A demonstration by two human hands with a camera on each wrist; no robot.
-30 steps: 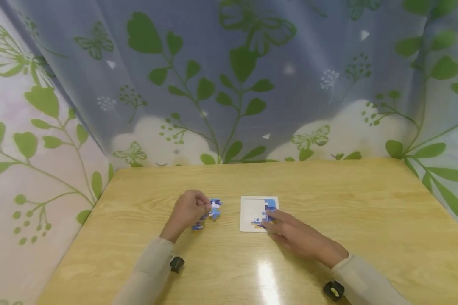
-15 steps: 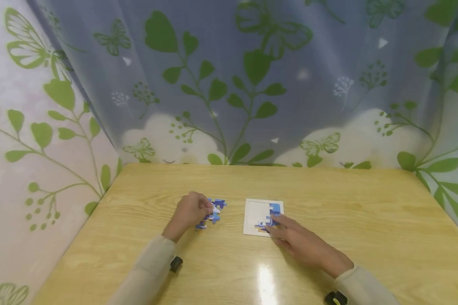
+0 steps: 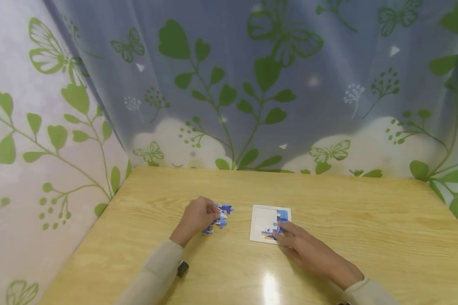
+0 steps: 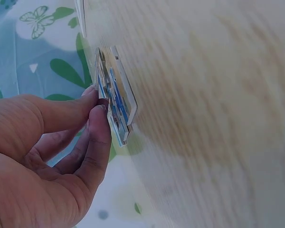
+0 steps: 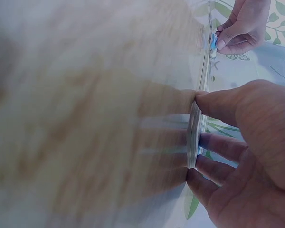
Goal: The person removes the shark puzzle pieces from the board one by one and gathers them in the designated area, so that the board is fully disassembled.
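My left hand (image 3: 198, 218) pinches a jigsaw piece (image 5: 213, 42) between thumb and fingertips, over a small pile of loose blue, purple and white jigsaw pieces (image 3: 226, 208). Part of that pile is hidden behind the hand. To its right lies a square white puzzle tray (image 3: 264, 218), with joined pieces (image 3: 282, 215) along its right side and lower edge. My right hand (image 3: 314, 253) rests at the tray's right side, its fingers extended and touching the edge. In the right wrist view, the thumb and several fingertips (image 5: 192, 175) meet the tray's thin edge.
A wood-grain table (image 3: 137, 199) carries everything. Behind it hangs a blue curtain (image 3: 221, 76) printed with green leaves and butterflies, and a similar pale cloth (image 3: 19, 178) stands on the left. A bright light reflection (image 3: 269, 288) shows on the tabletop near the front.
The head view has shifted, so the whole scene sits slightly lower and further right. My left fingers have moved slightly over the loose pieces; the right hand stays at the tray.
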